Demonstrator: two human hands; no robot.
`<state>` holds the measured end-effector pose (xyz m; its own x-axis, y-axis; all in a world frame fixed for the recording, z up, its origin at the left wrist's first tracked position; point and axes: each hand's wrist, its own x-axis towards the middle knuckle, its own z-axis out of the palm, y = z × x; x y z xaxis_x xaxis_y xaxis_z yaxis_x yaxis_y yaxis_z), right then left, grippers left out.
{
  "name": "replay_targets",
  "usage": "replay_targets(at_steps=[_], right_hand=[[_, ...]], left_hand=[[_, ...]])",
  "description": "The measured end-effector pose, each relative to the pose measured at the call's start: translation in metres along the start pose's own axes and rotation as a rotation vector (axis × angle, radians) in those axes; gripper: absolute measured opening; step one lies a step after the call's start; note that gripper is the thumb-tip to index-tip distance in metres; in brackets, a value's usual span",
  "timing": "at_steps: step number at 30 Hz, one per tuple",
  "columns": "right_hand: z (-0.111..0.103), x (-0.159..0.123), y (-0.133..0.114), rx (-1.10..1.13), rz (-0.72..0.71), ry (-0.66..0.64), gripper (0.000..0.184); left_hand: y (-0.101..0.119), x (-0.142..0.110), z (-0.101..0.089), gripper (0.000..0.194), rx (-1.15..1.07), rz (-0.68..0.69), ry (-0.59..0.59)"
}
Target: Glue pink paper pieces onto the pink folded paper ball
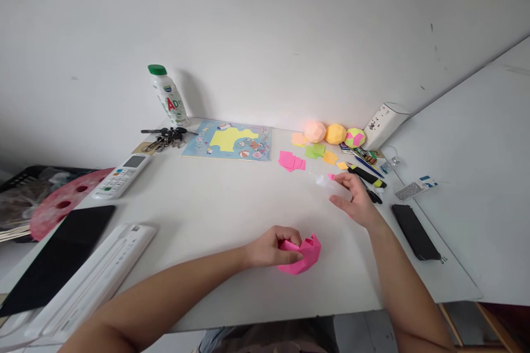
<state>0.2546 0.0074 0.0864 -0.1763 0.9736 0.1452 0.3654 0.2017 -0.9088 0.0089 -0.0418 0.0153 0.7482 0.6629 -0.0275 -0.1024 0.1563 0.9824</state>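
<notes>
My left hand (276,248) is closed on a pink folded-paper shape (307,253), a partly formed faceted ball, near the front of the table. My fingers cover its left side. Further back on the right, my right hand (355,198) curls around a clear squeeze bottle (342,190) with a white nozzle cap pointing left. A small pink scrap (331,176) shows beside my right fingertips. Pink paper squares (291,161) lie just behind the bottle, with green paper pieces (315,150) and orange paper pieces (330,158) close by.
Paper balls (335,133) line the wall beside a white box (385,124). Pens (368,165) and a black pouch (415,231) lie at right. A blue picture book (227,140), keys (168,137), a bottle (170,96), a remote (123,175) and a black tablet (58,253) stand leftward.
</notes>
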Motion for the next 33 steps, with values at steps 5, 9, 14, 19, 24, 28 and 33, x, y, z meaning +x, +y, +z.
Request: replay_targets(at_steps=[5, 9, 14, 19, 24, 28, 33], right_hand=[[-0.001, -0.028, 0.003, 0.221, 0.054, -0.027, 0.04], [0.006, -0.034, 0.014, 0.32, 0.141, -0.074, 0.038], [0.008, -0.038, 0.006, 0.273, 0.274, -0.094, 0.036], [0.011, -0.039, 0.004, 0.245, 0.4, -0.09, 0.038], [0.02, -0.041, 0.01, 0.283, 0.475, -0.123, 0.036], [0.024, -0.042, 0.011, 0.293, 0.507, -0.135, 0.036], [0.024, -0.041, 0.01, 0.279, 0.533, -0.109, 0.039]], left_hand=[[-0.001, 0.0, 0.002, 0.031, -0.175, -0.137, 0.013], [-0.004, 0.003, 0.0, 0.032, -0.287, -0.187, 0.095], [-0.007, 0.005, -0.004, 0.033, -0.376, -0.196, 0.158], [-0.004, 0.007, -0.005, 0.03, -0.399, -0.181, 0.152], [0.001, 0.006, -0.005, 0.03, -0.399, -0.162, 0.113], [0.001, 0.006, -0.005, 0.03, -0.399, -0.164, 0.104], [-0.003, 0.005, -0.006, 0.029, -0.38, -0.149, 0.09]])
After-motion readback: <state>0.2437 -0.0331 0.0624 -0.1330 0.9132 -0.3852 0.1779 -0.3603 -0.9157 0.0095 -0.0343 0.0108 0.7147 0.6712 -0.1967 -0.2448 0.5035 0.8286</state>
